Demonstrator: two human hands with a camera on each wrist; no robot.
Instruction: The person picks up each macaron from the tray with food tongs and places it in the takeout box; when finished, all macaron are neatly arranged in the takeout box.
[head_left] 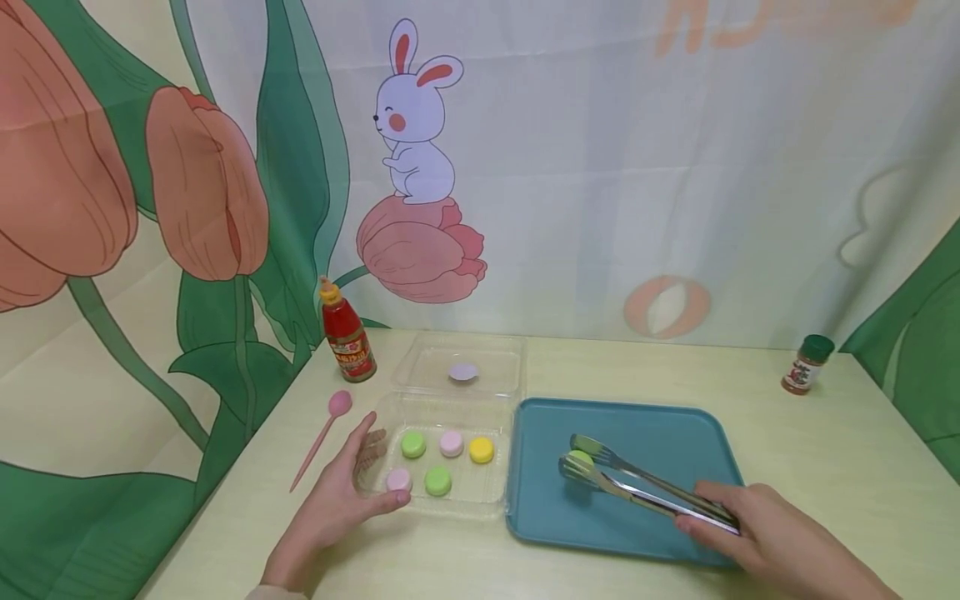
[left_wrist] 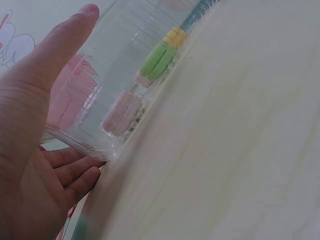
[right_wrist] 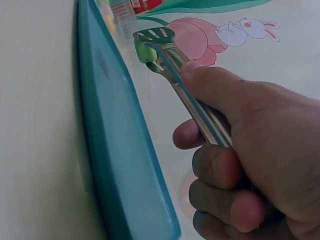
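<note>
Head view: the green macaron (head_left: 581, 457) sits btwn the tips of the metal tongs (head_left: 652, 490), over the left half of the blue tray (head_left: 540, 523), prob. just abv its floor. Main risk: it's small & round, so if the squeeze slackens or the tips skew, it could drop & roll; too hard a squeeze might pop it out. Right hand (head_left: 772, 533) has its fingers clamped on the tongs' near right end. Left hand (head_left: 341, 492) is at the near left corner of the open clear box (head_left: 480, 505), thumb & fingers wide apart. The box looks light, so a bump there could slide it & jostle the 5 other macarons (head_left: 451, 443) inside: 2 green, 2 pink, 1 yellow. All stands on a pale desk (head_left: 420, 558).

Left wrist view: thumb stretched out by the box's near side, other fingers loosely bent at its left corner, gripping nothing. Fingertips seem to touch the bottom edge; can't tell re: thumb.

Right wrist view: fingers wrapped round the tongs, thumb laid along the shaft. Tips are closed on the macaron, apart from the tray rim. Hold is right at the slotted ends, so a small tilt or knock could prob. free it.
</note>
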